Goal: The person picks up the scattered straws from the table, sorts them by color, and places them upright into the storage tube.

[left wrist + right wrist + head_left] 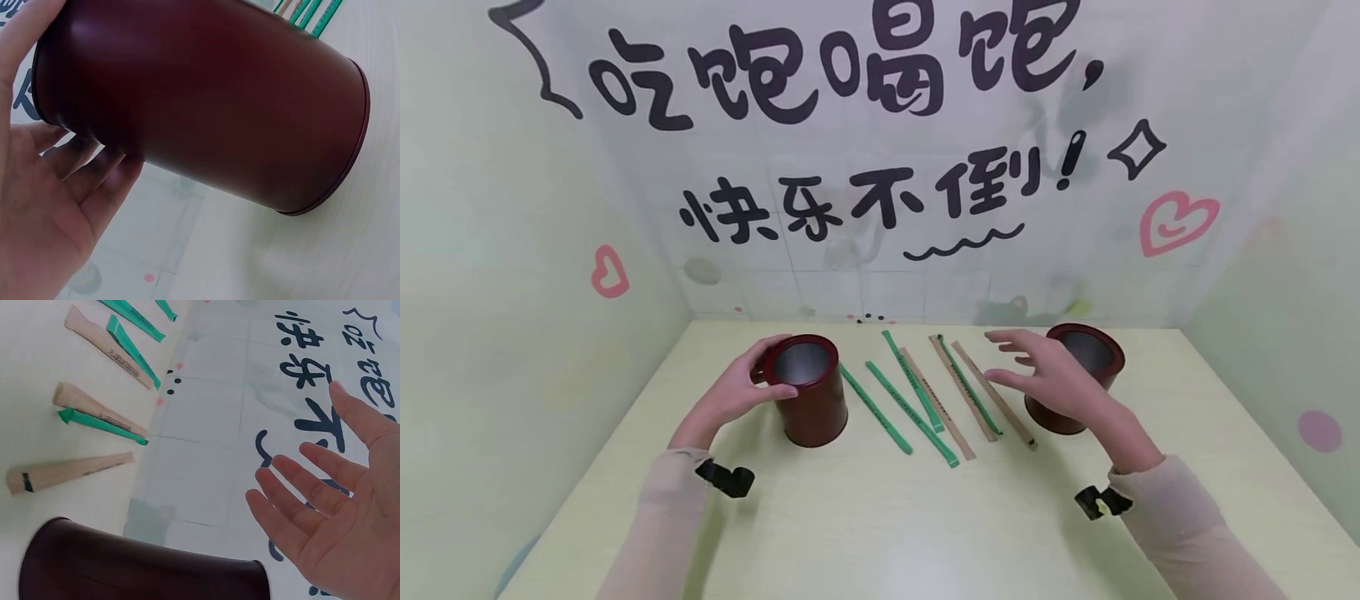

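My left hand point(737, 387) grips a dark red canister point(816, 412) near its top, thumb across the front and fingers round the far side. The canister is about upright, with its open mouth and grey inside showing. My right hand point(1052, 379) is apart from everything, fingers extended, above the table beside a second dark red canister point(1051, 418). That hand partly hides this canister in the head view. Between the canisters lie several slim wrapped sticks, some green point(912, 412), some brown point(1009, 398); what is inside the wrappers cannot be seen.
A pale wood-look table point(880, 525) carries everything. Behind it stands a white wall sheet point(820, 292) with large black characters, and pale walls flank both sides. A black wrist camera point(727, 478) sits on the left sleeve, and another point(1101, 502) on the right.
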